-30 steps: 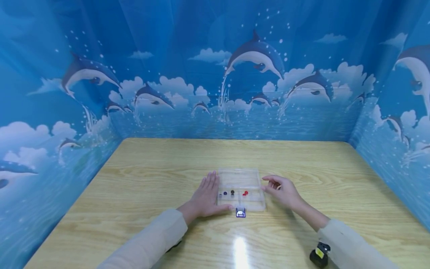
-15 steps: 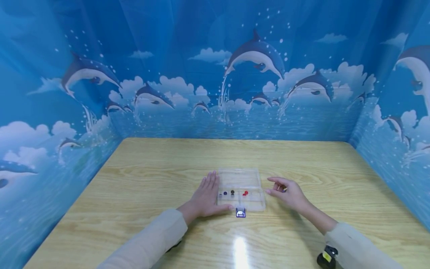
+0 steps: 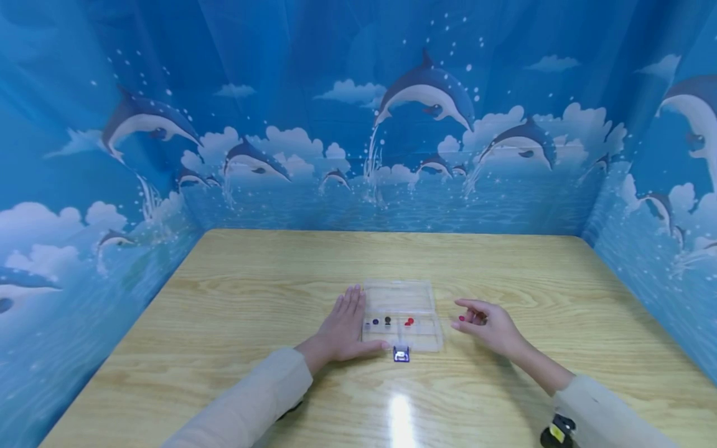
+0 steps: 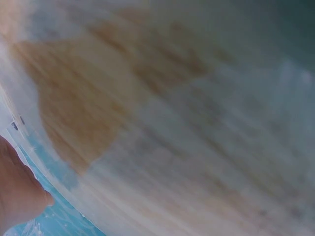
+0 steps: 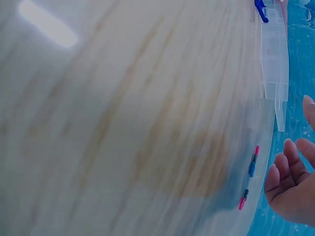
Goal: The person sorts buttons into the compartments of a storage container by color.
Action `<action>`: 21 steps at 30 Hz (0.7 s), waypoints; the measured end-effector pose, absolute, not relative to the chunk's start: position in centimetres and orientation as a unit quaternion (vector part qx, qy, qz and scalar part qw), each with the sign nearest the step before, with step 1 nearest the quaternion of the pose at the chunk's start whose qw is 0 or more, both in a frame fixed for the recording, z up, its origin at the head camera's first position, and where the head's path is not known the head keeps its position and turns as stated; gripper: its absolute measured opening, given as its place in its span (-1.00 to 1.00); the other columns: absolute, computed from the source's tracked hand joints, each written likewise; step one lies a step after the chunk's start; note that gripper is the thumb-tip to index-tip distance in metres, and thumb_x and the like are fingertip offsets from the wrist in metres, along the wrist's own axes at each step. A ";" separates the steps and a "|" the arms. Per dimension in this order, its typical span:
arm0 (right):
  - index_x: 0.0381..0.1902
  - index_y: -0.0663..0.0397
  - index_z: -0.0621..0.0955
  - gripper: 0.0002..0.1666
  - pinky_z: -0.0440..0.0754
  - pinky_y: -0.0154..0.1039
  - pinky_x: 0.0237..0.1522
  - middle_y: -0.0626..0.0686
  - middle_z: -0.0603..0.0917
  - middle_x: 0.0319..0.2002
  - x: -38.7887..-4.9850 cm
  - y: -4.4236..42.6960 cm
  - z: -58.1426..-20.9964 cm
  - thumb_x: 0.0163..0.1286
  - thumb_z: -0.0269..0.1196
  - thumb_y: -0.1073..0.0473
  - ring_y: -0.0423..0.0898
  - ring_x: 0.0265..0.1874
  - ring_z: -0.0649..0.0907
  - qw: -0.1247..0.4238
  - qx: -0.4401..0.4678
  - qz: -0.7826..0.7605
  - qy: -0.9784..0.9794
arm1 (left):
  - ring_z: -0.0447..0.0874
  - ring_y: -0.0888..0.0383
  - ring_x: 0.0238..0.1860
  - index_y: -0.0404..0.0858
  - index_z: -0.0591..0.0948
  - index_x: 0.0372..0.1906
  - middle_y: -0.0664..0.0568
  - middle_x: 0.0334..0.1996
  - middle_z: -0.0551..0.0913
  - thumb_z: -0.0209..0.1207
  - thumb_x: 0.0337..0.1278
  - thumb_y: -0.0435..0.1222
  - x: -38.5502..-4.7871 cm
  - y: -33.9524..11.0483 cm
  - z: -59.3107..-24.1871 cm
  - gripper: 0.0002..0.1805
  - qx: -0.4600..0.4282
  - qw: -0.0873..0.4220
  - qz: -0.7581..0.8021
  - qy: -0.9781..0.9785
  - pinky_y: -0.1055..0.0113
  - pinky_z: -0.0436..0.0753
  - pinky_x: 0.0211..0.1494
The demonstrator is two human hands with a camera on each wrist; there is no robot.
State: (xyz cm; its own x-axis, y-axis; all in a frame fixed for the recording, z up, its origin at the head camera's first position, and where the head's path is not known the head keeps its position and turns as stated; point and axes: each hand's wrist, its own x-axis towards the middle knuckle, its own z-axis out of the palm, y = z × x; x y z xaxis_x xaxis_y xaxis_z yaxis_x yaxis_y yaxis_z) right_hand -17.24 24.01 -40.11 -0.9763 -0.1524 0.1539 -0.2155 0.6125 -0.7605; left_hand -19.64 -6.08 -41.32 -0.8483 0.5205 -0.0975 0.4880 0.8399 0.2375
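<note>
Where the table point(image 3: 269, 298) ends, dolphin curtains point(image 3: 313, 199) hang; nearer, a box point(image 3: 400, 311).

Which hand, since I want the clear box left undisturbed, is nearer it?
The left hand, alongside the clear box with its thumb at the near edge; the right hand is apart.

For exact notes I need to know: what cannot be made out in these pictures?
Small pieces by the right hand: head view, partly hidden behind that hand.
Left hand: left wrist view, cut off by the left edge.
Blue piece at the clear box: right wrist view, cut off by top edge.
Red pieces in the box: head view, shape too small to tell.
</note>
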 end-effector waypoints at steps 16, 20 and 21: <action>0.10 0.38 0.50 -0.39 0.38 -0.45 -0.55 0.00 0.54 -0.49 -16.7 25.4 -40.4 0.13 0.35 0.18 -0.34 -0.56 0.38 0.033 0.100 0.430 -0.897 | -0.34 -0.12 0.48 -0.41 -0.18 0.44 -0.25 0.47 -0.28 -0.12 0.01 0.40 -19.7 -6.1 -41.5 0.19 0.262 0.078 0.106 0.956 0.07 -0.12 0.52; 0.11 0.36 0.50 -0.39 0.40 -0.44 -0.52 0.01 0.54 -0.47 -16.5 25.7 -40.5 0.15 0.34 0.16 -0.33 -0.54 0.39 0.027 0.096 0.426 -0.899 | -0.34 -0.12 0.49 -0.40 -0.18 0.44 -0.25 0.47 -0.28 -0.11 0.02 0.40 -19.7 -6.1 -41.5 0.18 0.262 0.079 0.107 0.956 0.07 -0.12 0.52; 0.11 0.36 0.50 -0.40 0.42 -0.44 -0.50 0.01 0.54 -0.46 -16.5 25.8 -40.5 0.15 0.34 0.16 -0.33 -0.53 0.39 0.028 0.096 0.424 -0.900 | -0.35 -0.12 0.49 -0.40 -0.18 0.44 -0.25 0.47 -0.28 -0.11 0.02 0.40 -19.7 -6.1 -41.4 0.18 0.261 0.080 0.107 0.956 0.07 -0.12 0.52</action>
State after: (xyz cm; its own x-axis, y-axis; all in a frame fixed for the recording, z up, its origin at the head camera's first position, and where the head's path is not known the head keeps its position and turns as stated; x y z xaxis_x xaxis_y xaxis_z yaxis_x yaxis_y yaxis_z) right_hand -16.48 25.82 -40.55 -0.9800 -0.1497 0.1311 -0.1964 0.6221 -0.7579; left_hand -19.69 -6.08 -41.45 -0.8507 0.5167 -0.0967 0.4826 0.8406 0.2458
